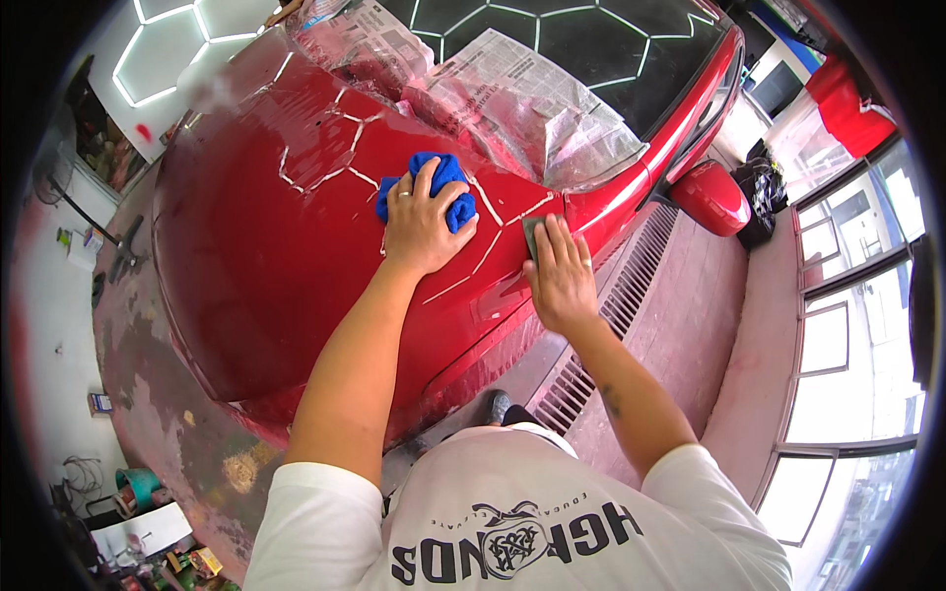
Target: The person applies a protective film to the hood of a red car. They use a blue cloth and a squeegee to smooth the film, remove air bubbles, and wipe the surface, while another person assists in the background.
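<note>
My left hand grips a bunched blue cloth and presses it on the glossy red car hood. To its right, near the hood's side edge by the windshield, my right hand lies with fingers stretched together over a small grey-green sanding sheet. Only the sheet's left edge shows; the rest is under the fingers. White hexagon lamp reflections and a wet-looking sheen cover the paint between and beyond both hands.
Newspaper and clear plastic masking cover the hood's rear edge and lower windshield. A red side mirror juts out at right. A floor grate runs beside the car. Windows line the right wall; a fan stands left.
</note>
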Demonstrator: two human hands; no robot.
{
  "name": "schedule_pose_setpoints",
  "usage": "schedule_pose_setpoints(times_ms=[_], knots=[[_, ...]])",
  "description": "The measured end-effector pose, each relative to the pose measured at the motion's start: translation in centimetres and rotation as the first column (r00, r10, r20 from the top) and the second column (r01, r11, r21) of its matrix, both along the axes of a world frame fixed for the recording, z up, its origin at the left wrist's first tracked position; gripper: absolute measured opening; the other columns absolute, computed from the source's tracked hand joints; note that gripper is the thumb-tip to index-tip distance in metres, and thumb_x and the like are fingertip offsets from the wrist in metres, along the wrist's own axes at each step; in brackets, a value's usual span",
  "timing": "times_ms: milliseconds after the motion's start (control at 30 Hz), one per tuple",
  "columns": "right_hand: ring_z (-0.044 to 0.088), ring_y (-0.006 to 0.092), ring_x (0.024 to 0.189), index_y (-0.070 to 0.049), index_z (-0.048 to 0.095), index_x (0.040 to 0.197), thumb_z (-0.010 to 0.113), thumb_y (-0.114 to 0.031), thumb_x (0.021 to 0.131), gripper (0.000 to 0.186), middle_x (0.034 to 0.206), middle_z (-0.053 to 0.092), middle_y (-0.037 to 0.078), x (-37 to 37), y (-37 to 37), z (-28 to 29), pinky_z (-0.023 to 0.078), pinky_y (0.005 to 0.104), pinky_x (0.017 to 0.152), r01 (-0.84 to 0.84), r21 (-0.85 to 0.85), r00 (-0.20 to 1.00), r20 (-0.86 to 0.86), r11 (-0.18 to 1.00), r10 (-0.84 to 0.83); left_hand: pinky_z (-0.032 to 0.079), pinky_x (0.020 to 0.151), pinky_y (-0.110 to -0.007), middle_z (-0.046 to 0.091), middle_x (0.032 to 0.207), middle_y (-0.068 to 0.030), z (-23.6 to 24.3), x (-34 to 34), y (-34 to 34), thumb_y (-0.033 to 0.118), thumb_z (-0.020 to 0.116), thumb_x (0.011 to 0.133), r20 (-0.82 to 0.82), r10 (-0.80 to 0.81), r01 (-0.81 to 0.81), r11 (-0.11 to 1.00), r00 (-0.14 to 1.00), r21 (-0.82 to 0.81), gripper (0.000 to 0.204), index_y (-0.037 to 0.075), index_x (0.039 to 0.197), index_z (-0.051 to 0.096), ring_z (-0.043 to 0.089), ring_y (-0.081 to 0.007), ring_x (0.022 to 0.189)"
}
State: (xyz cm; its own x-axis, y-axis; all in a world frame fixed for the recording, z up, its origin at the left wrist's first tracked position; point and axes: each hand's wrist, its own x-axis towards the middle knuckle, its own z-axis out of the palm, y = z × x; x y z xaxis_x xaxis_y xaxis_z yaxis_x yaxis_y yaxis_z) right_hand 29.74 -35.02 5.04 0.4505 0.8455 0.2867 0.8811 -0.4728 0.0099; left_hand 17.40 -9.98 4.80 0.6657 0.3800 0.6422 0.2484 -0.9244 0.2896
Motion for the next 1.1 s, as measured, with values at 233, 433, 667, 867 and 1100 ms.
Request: schedule_pose_setpoints(times_ms=[233, 433, 667, 867, 1100], knots=[[0.026, 0.0374, 0.173, -0.001, 0.036, 0.174, 0.049, -0.041, 0.118, 0.07, 0.184, 0.03, 0.022, 0.8, -0.5, -0.3, 0.019, 0.0618, 0.139, -0.025, -0.04, 0.996, -0.087, 0.999, 0.022, 0.044, 0.12, -0.064, 0.05, 0.166, -0.0162, 0.2, -0.3, 0.4, 0.044, 0.09, 0.087, 0.018, 0.007, -0.007, 1.0, 1.0, 0.006, 0.052, 0.028, 0.133, 0.072, 0.055, -0.0488, 0.141], [0.031, 0.0365, 0.171, -0.005, 0.04, 0.174, 0.047, -0.037, 0.12, 0.063, 0.182, 0.038, 0.021, 6.1, 6.0, 4.8, 0.018, 0.0609, 0.139, -0.041, -0.144, 0.997, -0.073, 0.989, 0.03, 0.041, 0.124, -0.062, 0.047, 0.169, -0.0171, -0.4, 1.0, -0.4, 0.046, 0.09, 0.087, 0.016, -0.023, 0.023, 1.0, 1.0, -0.002, 0.063, 0.026, 0.144, 0.07, 0.054, -0.0485, 0.145], [0.041, 0.0272, 0.165, 0.009, 0.041, 0.17, 0.039, -0.026, 0.126, 0.057, 0.176, 0.046, 0.022, 3.5, -6.8, 4.8, 0.027, 0.0442, 0.138, 0.174, 0.517, 0.631, -0.712, 0.838, 0.308, 0.038, 0.125, -0.065, 0.044, 0.175, -0.0171, 0.1, 2.2, -0.1, 0.059, 0.085, 0.089, -0.075, 0.181, -0.182, 0.983, 0.981, -0.014, 0.075, 0.028, 0.155, 0.067, 0.052, -0.0531, 0.146], [0.042, 0.0232, 0.161, -0.008, 0.047, 0.173, 0.043, -0.049, 0.124, 0.064, 0.175, 0.049, 0.008, 3.1, -23.0, -2.6, 0.037, 0.0448, 0.128, 0.611, 0.248, 0.3, -0.951, 0.752, 0.07, 0.039, 0.12, -0.071, 0.051, 0.167, -0.0208, 2.6, 8.5, -7.9, 0.061, 0.081, 0.091, -0.071, 0.008, -0.008, 1.0, 0.997, 0.004, 0.066, 0.022, 0.144, 0.075, 0.053, -0.0565, 0.143], [0.042, 0.0194, 0.16, -0.013, 0.045, 0.175, 0.042, -0.048, 0.124, 0.061, 0.179, 0.044, 0.003, 9.5, -25.9, -4.4, 0.037, 0.042, 0.125, 0.535, 0.269, 0.39, -0.92, 0.801, 0.049, 0.042, 0.123, -0.066, 0.051, 0.164, -0.02, 1.3, 8.1, -10.1, 0.033, 0.09, 0.087, -0.034, -0.202, 0.201, 0.979, 0.979, -0.046, 0.053, 0.018, 0.134, 0.073, 0.053, -0.0535, 0.143]])
